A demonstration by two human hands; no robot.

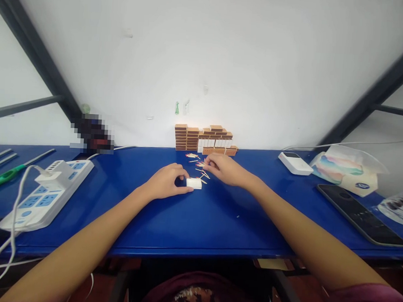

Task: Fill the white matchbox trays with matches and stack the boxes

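My left hand [169, 181] grips a small white matchbox tray [194, 183] between thumb and fingers on the blue table. Just beyond it, my right hand [223, 168] is pinched around a few red-tipped matchsticks [200, 164]; its fingertips partly hide them. Between the two hands, several loose matchsticks [204, 174] lie scattered. A small pile of matchsticks [192, 155] rests farther back. Against the wall stand stacked brown matchboxes [186, 139], some showing white sides.
On the left are a white power strip [46, 200] with a plugged-in charger and cable, and a green-handled tool [4, 180]. To the right lie a white device [294, 163], a tissue pack [342, 169] and a black phone [360, 214]. The table's front edge [203, 254] is near me.
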